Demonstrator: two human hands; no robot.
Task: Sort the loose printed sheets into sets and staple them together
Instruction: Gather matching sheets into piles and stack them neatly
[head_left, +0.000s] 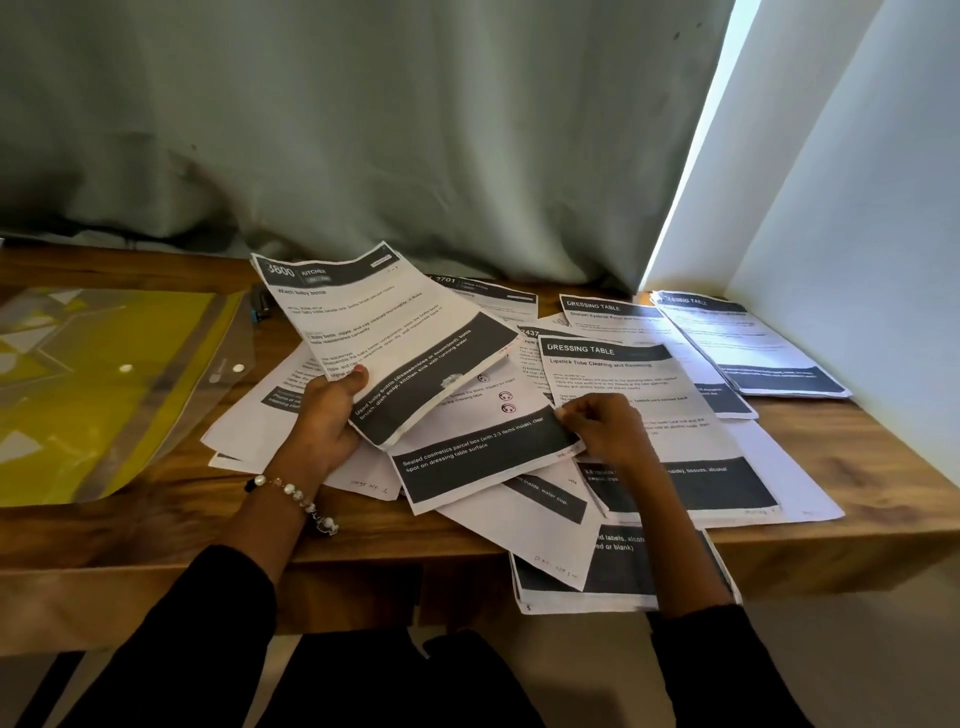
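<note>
Loose printed sheets (524, 519) with dark header and footer bands lie spread over the middle and right of the wooden table (156, 525). My left hand (327, 415) grips a small stack of sheets (384, 332) headed "Kitchen", lifted above the pile and tilted. My right hand (602, 426) pinches the right edge of a sheet with a dark footer band (478, 462), which lies on the pile. Beside it lies a "Dressing Table" sheet (623, 379). A small dark and blue object, possibly the stapler (258, 307), peeks out behind the held stack.
A yellow clear plastic folder (93, 384) lies on the left of the table. Two more sets of sheets (753, 343) lie at the right by the white wall (857, 208). A grey curtain (363, 130) hangs behind. Some sheets (571, 592) overhang the front edge.
</note>
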